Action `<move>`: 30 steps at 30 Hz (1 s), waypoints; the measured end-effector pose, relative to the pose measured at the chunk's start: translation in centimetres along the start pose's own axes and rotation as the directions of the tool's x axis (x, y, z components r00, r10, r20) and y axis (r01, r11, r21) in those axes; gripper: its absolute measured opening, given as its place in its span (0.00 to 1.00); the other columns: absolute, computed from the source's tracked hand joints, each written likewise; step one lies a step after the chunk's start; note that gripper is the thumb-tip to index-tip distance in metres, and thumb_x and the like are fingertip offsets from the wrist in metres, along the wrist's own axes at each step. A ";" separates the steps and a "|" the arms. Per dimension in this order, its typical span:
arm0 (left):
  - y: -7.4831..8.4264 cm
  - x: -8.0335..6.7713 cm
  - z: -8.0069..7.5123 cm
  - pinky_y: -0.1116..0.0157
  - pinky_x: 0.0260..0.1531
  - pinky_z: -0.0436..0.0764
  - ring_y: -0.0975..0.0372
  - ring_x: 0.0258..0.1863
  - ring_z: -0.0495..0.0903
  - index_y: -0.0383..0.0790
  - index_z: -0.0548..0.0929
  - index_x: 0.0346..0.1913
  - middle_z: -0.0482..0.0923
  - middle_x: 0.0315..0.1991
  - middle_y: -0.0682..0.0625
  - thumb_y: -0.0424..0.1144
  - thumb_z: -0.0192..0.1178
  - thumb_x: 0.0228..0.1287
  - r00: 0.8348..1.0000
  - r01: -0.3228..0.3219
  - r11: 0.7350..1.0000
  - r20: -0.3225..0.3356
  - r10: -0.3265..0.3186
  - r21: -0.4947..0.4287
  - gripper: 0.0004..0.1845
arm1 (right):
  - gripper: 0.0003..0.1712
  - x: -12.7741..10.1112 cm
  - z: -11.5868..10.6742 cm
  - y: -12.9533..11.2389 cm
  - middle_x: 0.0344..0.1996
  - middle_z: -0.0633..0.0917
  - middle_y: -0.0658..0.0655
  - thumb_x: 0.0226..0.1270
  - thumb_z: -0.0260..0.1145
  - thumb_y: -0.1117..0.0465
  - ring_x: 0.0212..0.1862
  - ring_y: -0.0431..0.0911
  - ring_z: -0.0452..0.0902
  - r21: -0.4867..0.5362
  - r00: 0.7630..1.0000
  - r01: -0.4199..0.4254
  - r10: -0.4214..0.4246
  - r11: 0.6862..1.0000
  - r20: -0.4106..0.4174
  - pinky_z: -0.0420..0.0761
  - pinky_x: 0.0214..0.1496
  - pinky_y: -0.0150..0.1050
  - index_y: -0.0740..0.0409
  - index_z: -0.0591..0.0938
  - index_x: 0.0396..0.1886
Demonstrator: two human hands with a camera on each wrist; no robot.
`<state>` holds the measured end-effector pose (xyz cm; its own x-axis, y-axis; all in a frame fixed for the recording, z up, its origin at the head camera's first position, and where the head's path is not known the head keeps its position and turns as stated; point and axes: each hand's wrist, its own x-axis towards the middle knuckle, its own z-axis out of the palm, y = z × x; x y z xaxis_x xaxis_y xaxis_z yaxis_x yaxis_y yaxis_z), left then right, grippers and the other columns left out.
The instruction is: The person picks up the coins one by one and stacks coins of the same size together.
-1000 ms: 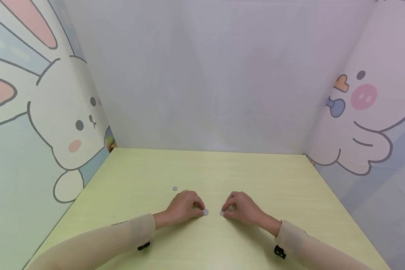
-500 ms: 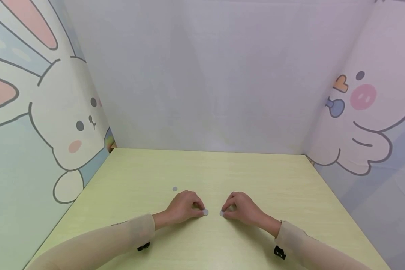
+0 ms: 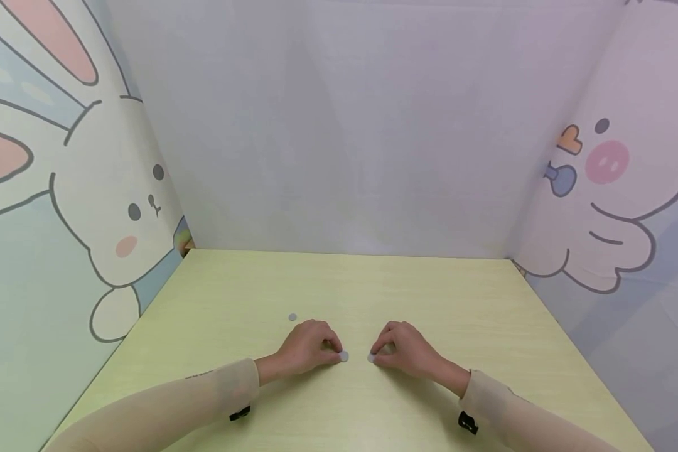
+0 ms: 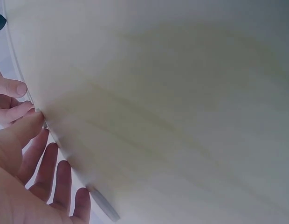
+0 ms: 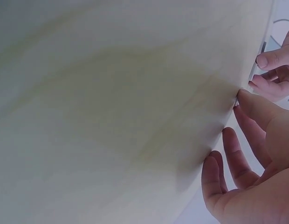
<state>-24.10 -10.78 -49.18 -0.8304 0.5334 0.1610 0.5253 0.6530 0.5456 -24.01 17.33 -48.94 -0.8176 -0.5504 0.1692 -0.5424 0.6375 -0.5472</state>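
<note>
In the head view my left hand point(image 3: 309, 347) rests low over the table and pinches a small round grey disc point(image 3: 344, 356) between thumb and forefinger. Facing it, my right hand point(image 3: 411, 351) pinches a second grey disc point(image 3: 370, 358) by its edge, partly covered by the fingertips. A narrow gap separates these two discs. Farther back and to the left, a third grey disc point(image 3: 292, 317) lies flat on the table. The left wrist view shows my left thumb point(image 4: 30, 128) against the forefinger; the right wrist view shows my right thumb point(image 5: 256, 105) likewise at the tabletop.
The pale yellow wooden table point(image 3: 429, 282) reaches back to a plain grey-white cloth point(image 3: 339, 125). Printed curtains stand at both sides, with a rabbit point(image 3: 118, 188) on the left and a white cartoon animal point(image 3: 616, 201) on the right.
</note>
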 end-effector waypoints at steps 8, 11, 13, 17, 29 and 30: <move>0.0 0.0 0.0 0.66 0.42 0.76 0.69 0.36 0.78 0.52 0.95 0.35 0.85 0.32 0.68 0.45 0.79 0.62 1.000 -0.003 1.000 0.000 0.003 0.002 0.04 | 0.04 0.0 -0.1 -0.1 0.35 0.85 0.40 0.62 0.83 0.58 0.42 0.42 0.80 -0.016 1.000 -0.009 0.009 1.000 0.000 0.78 0.47 0.37 0.44 0.94 0.32; 0.0 0.0 0.0 0.66 0.42 0.76 0.69 0.36 0.79 0.52 0.95 0.35 0.85 0.32 0.68 0.45 0.79 0.62 1.000 0.000 1.000 0.003 0.000 -0.002 0.03 | 0.03 0.1 0.0 0.0 0.35 0.85 0.40 0.62 0.83 0.57 0.42 0.42 0.80 -0.018 1.000 -0.012 0.012 1.000 0.001 0.78 0.47 0.37 0.43 0.94 0.32; 0.0 0.0 0.0 0.66 0.42 0.76 0.69 0.36 0.79 0.52 0.94 0.35 0.85 0.32 0.68 0.45 0.79 0.62 1.000 0.001 1.000 0.004 -0.001 -0.005 0.03 | 0.03 0.0 0.0 0.0 0.35 0.85 0.41 0.62 0.83 0.57 0.42 0.42 0.80 -0.014 1.000 -0.009 0.009 1.000 -0.001 0.78 0.46 0.37 0.43 0.94 0.32; 0.0 0.0 0.0 0.66 0.42 0.76 0.68 0.36 0.79 0.52 0.94 0.36 0.85 0.32 0.68 0.45 0.79 0.62 1.000 0.002 1.000 0.004 -0.002 -0.006 0.03 | 0.04 0.0 0.1 0.1 0.35 0.85 0.41 0.61 0.83 0.58 0.41 0.41 0.80 -0.015 1.000 -0.003 0.003 1.000 -0.004 0.78 0.45 0.36 0.43 0.94 0.32; 0.2 -0.4 -0.4 0.66 0.44 0.79 0.64 0.40 0.82 0.49 0.94 0.39 0.88 0.36 0.62 0.43 0.79 0.62 1.000 -0.005 1.000 0.010 0.006 -0.028 0.06 | 0.04 -0.3 0.0 -0.1 0.35 0.85 0.40 0.61 0.83 0.58 0.42 0.41 0.80 -0.018 1.000 -0.023 0.023 1.000 -0.004 0.78 0.48 0.38 0.44 0.94 0.32; 0.2 -0.4 -0.5 0.65 0.45 0.80 0.64 0.40 0.83 0.49 0.94 0.40 0.88 0.37 0.61 0.43 0.79 0.62 1.000 0.001 0.999 0.011 -0.001 -0.034 0.06 | 0.04 -0.2 0.0 -0.1 0.35 0.85 0.39 0.61 0.83 0.58 0.42 0.41 0.79 -0.021 1.000 -0.031 0.031 0.999 -0.003 0.78 0.49 0.38 0.44 0.94 0.32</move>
<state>-23.79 -11.12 -48.67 -0.8288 0.5386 0.1515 0.5175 0.6350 0.5736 -23.73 17.36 -48.94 -0.8347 -0.5287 0.1541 -0.5203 0.6655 -0.5352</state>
